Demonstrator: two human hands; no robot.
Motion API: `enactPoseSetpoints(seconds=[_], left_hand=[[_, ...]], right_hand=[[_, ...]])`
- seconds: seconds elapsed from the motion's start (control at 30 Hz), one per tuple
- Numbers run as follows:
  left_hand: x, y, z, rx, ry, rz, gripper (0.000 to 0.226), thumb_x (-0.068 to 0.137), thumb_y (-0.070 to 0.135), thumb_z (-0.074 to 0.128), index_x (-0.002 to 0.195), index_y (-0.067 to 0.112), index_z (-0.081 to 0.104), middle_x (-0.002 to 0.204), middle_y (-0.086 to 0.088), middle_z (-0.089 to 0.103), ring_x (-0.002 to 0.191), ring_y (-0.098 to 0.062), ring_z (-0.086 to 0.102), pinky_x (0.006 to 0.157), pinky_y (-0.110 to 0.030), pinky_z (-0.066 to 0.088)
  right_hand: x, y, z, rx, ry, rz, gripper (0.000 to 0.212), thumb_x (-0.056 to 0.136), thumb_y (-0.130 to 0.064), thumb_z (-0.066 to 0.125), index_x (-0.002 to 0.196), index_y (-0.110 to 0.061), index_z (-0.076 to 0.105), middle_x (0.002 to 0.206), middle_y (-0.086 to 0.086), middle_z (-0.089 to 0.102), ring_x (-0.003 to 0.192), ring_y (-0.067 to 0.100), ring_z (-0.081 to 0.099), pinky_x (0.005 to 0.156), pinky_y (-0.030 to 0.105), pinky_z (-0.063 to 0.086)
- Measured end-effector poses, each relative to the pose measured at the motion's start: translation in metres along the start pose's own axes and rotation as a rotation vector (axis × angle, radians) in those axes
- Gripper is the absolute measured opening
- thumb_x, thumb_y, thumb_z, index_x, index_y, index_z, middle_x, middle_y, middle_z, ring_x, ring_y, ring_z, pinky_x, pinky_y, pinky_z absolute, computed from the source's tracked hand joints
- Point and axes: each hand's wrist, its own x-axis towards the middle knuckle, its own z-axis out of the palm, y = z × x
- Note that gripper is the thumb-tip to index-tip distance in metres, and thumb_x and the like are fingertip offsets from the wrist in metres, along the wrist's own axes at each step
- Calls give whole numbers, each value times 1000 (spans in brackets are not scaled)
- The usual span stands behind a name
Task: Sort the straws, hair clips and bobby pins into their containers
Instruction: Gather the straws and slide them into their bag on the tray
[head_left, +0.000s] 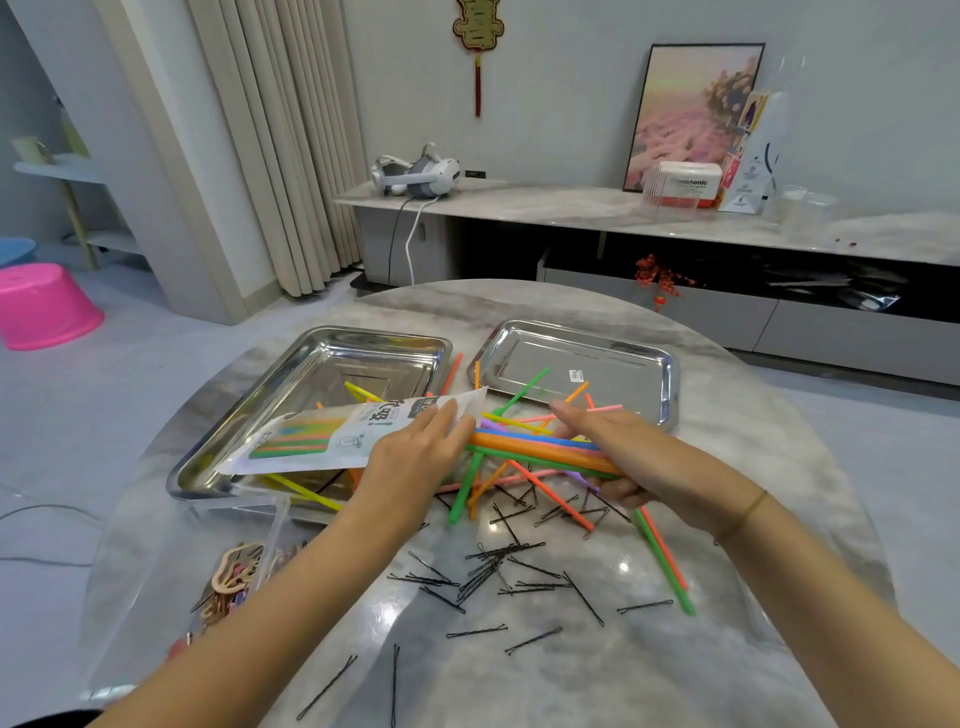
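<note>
Bobby pins (483, 566) litter the near surface (571, 675), none sorted yet. Right hand (639, 457) wraps a bundle of straws (535, 448): light, slick, likely to fan out, so mid-length looks the safest grip. Left hand (415, 457) pinches the packet (322, 431) mouth above the left tray (363, 332).

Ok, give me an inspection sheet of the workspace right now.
Surface: marble table, glossy.
Job's things: loose straws in left tray, across right tray near rim, and on table; bobby pins scattered; hair clips at left edge.
Clutter: clear plastic bag beside hair clips.
Hands: left hand holds straw bag; right hand grips straw bundle.
Cables: white cable from headset; dark cable beside it.
Surroundings: sideboard, pink stool, curtain.
</note>
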Motion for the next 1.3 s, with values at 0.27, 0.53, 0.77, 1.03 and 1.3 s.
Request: enactPoseSetpoints(seconds=[0.27, 0.53, 0.77, 1.03, 1.3], left_hand=[[-2, 18, -9, 68, -17, 96, 80, 9, 2, 84, 88, 13, 70, 87, -4, 70, 60, -13, 66, 29, -14, 21], [-4, 48, -13, 57, 104, 212, 49, 76, -3, 38, 97, 17, 76, 88, 0, 73, 73, -6, 70, 39, -14, 39], [-2, 51, -19, 106, 197, 124, 74, 85, -12, 10, 89, 18, 78, 81, 1, 73, 68, -5, 69, 40, -14, 40], [1, 42, -25, 83, 192, 45, 56, 68, 6, 24, 79, 13, 79, 73, -2, 72, 59, -6, 68, 33, -16, 35], [-4, 44, -26, 135, 57, 36, 68, 41, -4, 40, 97, 11, 76, 83, -3, 72, 66, -5, 68, 39, -12, 37]], right_hand=[[6, 4, 16, -129, 237, -63, 53, 96, -51, 36, 88, -9, 66, 54, -10, 52, 42, 12, 48, 49, 19, 36], [13, 7, 36, -131, 301, -143, 52, 100, -38, 36, 85, 5, 61, 66, 7, 52, 58, 18, 49, 70, 40, 49], [18, 12, 44, 80, 398, -82, 40, 97, -41, 41, 93, -7, 61, 80, 1, 61, 59, 14, 57, 45, 12, 42], [13, 8, 18, 518, 120, 70, 4, 89, -7, 52, 88, -7, 56, 78, 8, 52, 49, 14, 54, 47, 19, 47], [12, 13, 17, 470, 74, -48, 10, 83, 12, 56, 82, 3, 57, 97, 26, 63, 79, 25, 66, 69, 19, 58]])
